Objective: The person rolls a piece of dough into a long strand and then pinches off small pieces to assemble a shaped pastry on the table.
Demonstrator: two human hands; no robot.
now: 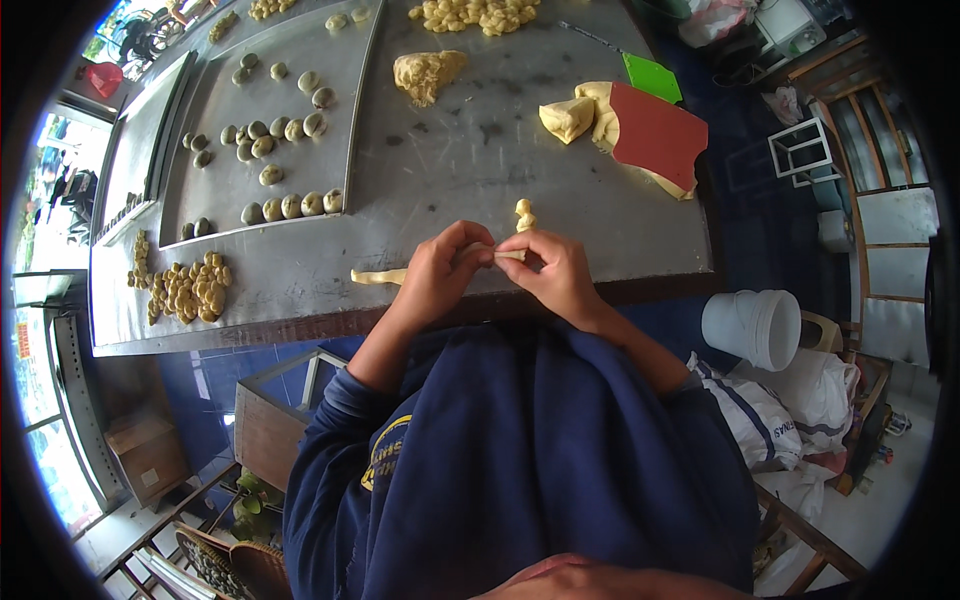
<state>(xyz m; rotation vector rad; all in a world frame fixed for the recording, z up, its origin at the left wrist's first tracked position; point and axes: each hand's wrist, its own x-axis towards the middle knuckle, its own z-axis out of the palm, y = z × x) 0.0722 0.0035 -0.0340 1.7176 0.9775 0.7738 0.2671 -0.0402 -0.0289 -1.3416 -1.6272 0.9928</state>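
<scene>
My left hand (443, 268) and my right hand (552, 272) meet over the near edge of the steel table (460, 180), fingers pinched on a small strip of pale dough (510, 255). Part of that strip is hidden by my fingers. A longer flat strip of dough (376, 275) lies beside my left hand, partly behind it. Just beyond my right hand sits a small knobby dough piece (525, 216). Farther off at the right lie cut dough chunks (566, 118) and a red scraper-like board (658, 135) on more dough.
A tray (345, 140) holds several round dough balls, and several small pieces (190, 290) cluster at the left. Farther back are a lump (425, 75), a dough pile (470, 15) and a green scraper (650, 78). A white bucket (748, 328) and sacks (750, 415) stand at the right.
</scene>
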